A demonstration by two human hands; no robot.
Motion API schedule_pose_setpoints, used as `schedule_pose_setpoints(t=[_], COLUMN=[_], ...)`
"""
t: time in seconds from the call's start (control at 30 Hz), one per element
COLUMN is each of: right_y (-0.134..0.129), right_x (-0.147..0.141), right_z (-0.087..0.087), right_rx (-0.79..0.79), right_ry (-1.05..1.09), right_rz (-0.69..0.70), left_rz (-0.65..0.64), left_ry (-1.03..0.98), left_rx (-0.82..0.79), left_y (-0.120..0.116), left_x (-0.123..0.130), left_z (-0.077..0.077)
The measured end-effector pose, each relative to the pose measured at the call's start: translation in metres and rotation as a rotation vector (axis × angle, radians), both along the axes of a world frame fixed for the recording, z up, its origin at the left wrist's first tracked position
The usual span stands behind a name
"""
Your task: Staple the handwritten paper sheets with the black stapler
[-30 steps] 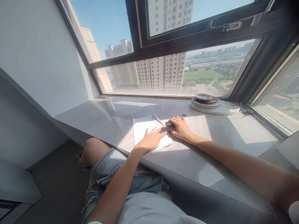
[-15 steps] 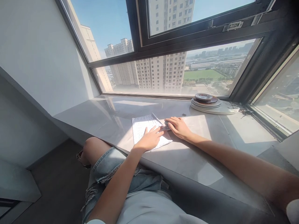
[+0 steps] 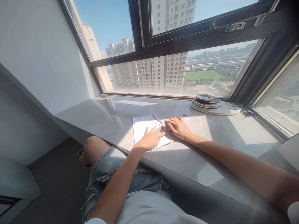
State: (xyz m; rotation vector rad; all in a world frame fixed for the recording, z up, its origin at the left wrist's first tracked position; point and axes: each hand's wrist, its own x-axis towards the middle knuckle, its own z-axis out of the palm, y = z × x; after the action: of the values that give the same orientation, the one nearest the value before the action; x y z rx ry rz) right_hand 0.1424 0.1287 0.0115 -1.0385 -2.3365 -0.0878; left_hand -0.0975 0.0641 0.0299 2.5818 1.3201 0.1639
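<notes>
Sheets of white paper [image 3: 143, 126] with rows of dark marks lie on the pale stone sill. Flat across their lower right part rests my left hand [image 3: 150, 139], its fingers spread and holding the sheets down. At the right edge of the paper, my right hand [image 3: 177, 127] is curled over a small dark device [image 3: 167, 125]. Its fingers cover most of the device, so its exact kind is hidden. The right edge of the paper [image 3: 158, 119] stands up in a narrow fold close to the device. My left fingertips almost meet the device.
A stack of plates [image 3: 205, 102] stands at the back right of the sill [image 3: 112, 124]. A small dark bar [image 3: 184, 115] lies beyond my right hand. Dark window frames [image 3: 144, 56] border the sill. My knee [image 3: 94, 144] is beside its front edge.
The whole view has shifted very slightly. Both hands, the paper and the dark device keep nearly the same places.
</notes>
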Motion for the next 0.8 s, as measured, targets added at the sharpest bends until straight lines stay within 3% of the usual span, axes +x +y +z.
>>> schedule_pose_setpoints(t=[0.8], right_y=[0.0003], right_x=[-0.0011], right_z=[-0.0011], right_rx=[0.021], right_ry=[-0.052], right_rz=[-0.003], left_rz=[0.0], left_ry=[0.0], left_rx=[-0.005], left_y=[-0.0017], left_x=[0.0013], left_z=[0.0006])
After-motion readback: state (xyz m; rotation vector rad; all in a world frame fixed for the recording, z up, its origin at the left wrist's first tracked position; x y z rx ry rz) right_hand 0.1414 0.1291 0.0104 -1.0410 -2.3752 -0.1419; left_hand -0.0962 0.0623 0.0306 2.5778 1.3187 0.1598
